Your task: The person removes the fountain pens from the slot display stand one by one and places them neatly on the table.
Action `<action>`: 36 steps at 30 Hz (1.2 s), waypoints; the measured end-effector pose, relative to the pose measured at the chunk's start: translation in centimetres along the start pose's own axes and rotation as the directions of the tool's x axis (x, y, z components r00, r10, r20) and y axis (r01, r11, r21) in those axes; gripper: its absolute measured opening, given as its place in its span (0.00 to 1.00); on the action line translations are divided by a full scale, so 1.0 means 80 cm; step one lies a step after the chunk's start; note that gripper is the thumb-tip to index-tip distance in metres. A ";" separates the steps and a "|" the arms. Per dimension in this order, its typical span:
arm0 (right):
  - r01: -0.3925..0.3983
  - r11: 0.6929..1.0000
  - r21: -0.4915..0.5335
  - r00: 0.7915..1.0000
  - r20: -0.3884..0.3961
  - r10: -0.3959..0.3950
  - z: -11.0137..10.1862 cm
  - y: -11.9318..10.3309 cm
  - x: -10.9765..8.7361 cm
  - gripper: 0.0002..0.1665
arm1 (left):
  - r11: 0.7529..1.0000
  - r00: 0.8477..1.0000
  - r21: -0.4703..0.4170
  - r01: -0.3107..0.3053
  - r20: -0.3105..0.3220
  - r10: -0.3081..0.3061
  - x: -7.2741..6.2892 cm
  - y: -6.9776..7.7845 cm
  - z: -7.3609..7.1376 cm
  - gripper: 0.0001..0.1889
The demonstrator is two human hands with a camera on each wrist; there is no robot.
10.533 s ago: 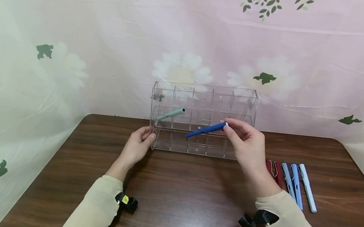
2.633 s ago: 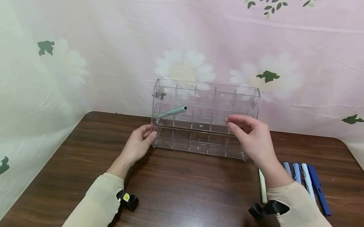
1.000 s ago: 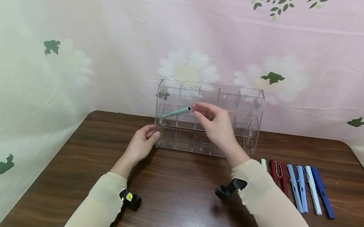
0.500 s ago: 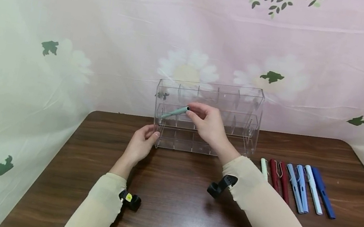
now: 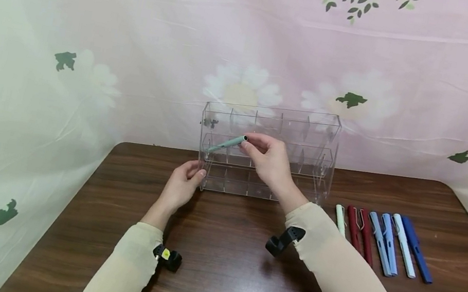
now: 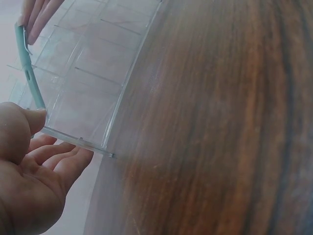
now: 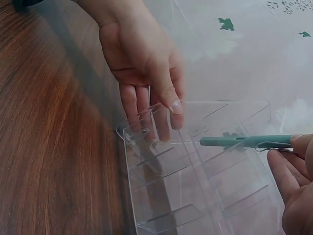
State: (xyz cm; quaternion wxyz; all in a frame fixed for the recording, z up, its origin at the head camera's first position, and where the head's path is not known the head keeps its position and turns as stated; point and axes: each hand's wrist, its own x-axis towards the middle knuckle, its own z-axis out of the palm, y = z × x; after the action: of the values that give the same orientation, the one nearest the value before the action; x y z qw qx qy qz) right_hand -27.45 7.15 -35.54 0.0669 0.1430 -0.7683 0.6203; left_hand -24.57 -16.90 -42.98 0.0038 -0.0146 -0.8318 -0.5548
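Observation:
A clear acrylic rack (image 5: 259, 191) with tiered compartments stands at the back of the table. My left hand (image 5: 182, 184) grips its left end, thumb in front and fingers behind the side wall, as the left wrist view shows. My right hand (image 5: 270, 160) pinches the capped end of a teal green pen (image 5: 227, 144) between thumb and fingers. The pen (image 7: 244, 141) slants, its clip near my right fingers, its other end down at the rack's left compartments. In the left wrist view the pen (image 6: 30, 73) overlaps the rack close to my left thumb.
To the right of the rack several pens lie side by side: a pale green pen (image 5: 340, 219), dark red pens (image 5: 366, 237), light blue pens (image 5: 389, 244), a whitish pen (image 5: 404, 245) and a dark blue pen (image 5: 417, 250). A floral cloth (image 5: 175, 52) hangs behind the wooden table (image 5: 213, 262).
The dark blue pen, earlier in my right hand, now lies at the right end of the row. My right hand has moved left and taken hold of the teal pen. My left hand stays on the rack.

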 end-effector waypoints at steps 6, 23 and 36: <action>0.002 0.999 0.034 1.000 -0.024 -0.002 -0.009 -0.007 -0.007 0.18 | 1.000 1.000 -0.005 -0.003 -0.002 0.003 0.001 -0.001 0.002 0.24; 0.125 0.982 0.144 0.986 -0.127 -0.107 -0.038 -0.024 -0.025 0.17 | 1.000 1.000 -0.002 -0.006 0.007 0.006 0.001 -0.001 0.001 0.25; 0.214 0.960 0.180 0.963 -0.202 -0.177 -0.066 -0.030 -0.043 0.17 | 1.000 1.000 -0.004 -0.020 -0.005 0.020 0.000 -0.001 0.001 0.24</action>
State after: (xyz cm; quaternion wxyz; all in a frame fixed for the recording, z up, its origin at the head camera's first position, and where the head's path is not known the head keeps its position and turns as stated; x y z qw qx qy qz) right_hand -23.85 12.33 -33.07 0.1837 0.1665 -0.6747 0.6952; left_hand -24.61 -16.86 -43.09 0.0112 -0.0216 -0.8304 -0.5566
